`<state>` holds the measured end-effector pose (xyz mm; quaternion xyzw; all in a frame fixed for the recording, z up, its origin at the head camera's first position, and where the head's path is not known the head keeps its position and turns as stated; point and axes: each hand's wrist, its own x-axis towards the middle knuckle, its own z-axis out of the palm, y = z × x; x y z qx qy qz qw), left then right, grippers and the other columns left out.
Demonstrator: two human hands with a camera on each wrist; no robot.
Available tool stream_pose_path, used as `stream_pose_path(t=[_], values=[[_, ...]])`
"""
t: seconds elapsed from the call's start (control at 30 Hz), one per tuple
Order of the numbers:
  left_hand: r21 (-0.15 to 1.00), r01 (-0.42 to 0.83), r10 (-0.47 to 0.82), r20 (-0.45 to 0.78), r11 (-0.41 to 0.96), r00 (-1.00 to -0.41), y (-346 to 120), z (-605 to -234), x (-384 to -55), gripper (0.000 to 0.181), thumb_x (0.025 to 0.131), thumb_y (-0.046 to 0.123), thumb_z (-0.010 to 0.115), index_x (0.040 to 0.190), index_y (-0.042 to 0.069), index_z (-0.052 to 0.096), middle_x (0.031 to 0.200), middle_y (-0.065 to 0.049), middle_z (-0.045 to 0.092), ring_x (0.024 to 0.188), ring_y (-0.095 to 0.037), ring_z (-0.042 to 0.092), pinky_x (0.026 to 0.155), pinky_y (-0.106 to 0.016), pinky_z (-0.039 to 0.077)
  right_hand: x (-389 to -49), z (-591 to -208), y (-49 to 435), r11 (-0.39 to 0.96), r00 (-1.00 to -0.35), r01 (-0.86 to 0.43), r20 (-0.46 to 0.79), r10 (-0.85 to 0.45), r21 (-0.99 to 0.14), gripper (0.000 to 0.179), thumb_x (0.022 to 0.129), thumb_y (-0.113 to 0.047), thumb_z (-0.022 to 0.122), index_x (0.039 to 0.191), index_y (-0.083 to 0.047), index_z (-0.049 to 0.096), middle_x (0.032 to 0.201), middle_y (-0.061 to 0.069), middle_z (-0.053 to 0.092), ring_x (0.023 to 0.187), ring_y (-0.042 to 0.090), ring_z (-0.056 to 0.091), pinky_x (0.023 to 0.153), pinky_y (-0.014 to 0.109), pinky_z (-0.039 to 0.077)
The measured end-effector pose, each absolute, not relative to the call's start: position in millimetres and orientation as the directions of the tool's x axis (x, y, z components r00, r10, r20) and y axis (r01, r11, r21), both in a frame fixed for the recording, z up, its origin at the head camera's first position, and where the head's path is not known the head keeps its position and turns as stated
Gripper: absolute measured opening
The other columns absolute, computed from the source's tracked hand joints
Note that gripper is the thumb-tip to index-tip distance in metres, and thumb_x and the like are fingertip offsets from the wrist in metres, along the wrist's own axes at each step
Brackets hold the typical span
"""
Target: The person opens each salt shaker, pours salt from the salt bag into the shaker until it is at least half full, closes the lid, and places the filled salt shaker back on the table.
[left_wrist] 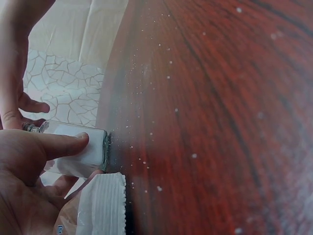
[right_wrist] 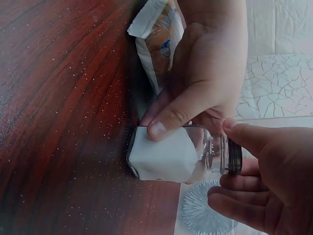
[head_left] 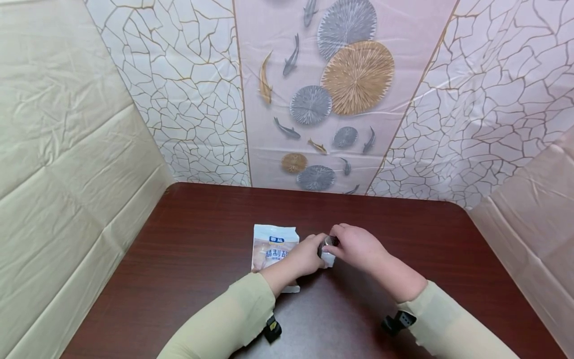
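A small square glass jar (right_wrist: pixel 164 159), mostly filled with white salt, stands upright on the table. My left hand (head_left: pixel 306 255) grips its body from the left, with the thumb pressed on the near side in the left wrist view. At the jar's mouth, my right hand (head_left: pixel 360 248) pinches a dark round lid (right_wrist: pixel 235 156) between thumb and fingers. From the right wrist view, the lid sits at the top of the neck; whether it is fully screwed down cannot be told. A salt bag (head_left: pixel 273 244) lies left of the jar, partly covered by my left forearm.
White grains are scattered over the dark red wooden table (left_wrist: pixel 205 147). Behind its far edge hangs a patterned cloth (head_left: pixel 309 139), and beige cloth (head_left: pixel 67 149) walls rise at both sides.
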<state>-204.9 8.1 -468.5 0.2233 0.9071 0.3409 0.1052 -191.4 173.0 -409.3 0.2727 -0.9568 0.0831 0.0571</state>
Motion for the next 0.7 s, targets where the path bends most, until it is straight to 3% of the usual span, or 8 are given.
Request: stream_pose_path(t=[0.2,0.33,0.47,0.7], values=[[0.668,0.327,0.48,-0.052,0.669,-0.876,8,-468,-205,0.06,0.081,0.015,0.081,0.135,0.018,0.055,0.122,-0.006,0.059,0.096,-0.015,0.058,0.083,-0.031,0.049,-191,-412,171,0.874,-0.885,-0.463,0.122,-0.449,-0.145,0.033,0.086,-0.042,0.075,0.084,-0.015,0.057,0.073,-0.006,0.051,0.061,0.011,0.047,0.057,0.031,0.042],[0.66,0.343,0.479,-0.03,0.669,-0.877,7,-468,-205,0.055,0.079,0.014,0.081,0.128,0.018,0.057,0.116,-0.006,0.06,0.094,-0.016,0.058,0.082,-0.031,0.05,-187,-412,174,0.86,-0.874,-0.486,0.124,-0.471,-0.154,0.038,0.085,-0.044,0.076,0.102,-0.011,0.065,0.089,-0.002,0.059,0.073,0.013,0.056,0.066,0.034,0.049],[0.661,0.339,0.473,-0.028,0.669,-0.88,7,-468,-205,0.056,0.078,0.014,0.081,0.128,0.017,0.056,0.115,-0.007,0.059,0.092,-0.017,0.059,0.081,-0.032,0.05,-186,-410,177,0.815,-0.839,-0.544,0.138,-0.526,-0.2,0.044,0.087,-0.037,0.075,0.118,-0.007,0.065,0.103,0.001,0.06,0.083,0.013,0.058,0.073,0.035,0.051],[0.671,0.314,0.462,-0.048,0.671,-0.886,9,-470,-205,0.071,0.079,0.015,0.081,0.143,0.015,0.05,0.126,-0.008,0.058,0.096,-0.017,0.059,0.087,-0.033,0.05,-189,-406,183,0.755,-0.8,-0.595,0.12,-0.588,-0.276,0.04,0.09,-0.019,0.07,0.127,-0.003,0.064,0.115,0.006,0.064,0.101,0.017,0.062,0.086,0.039,0.052]])
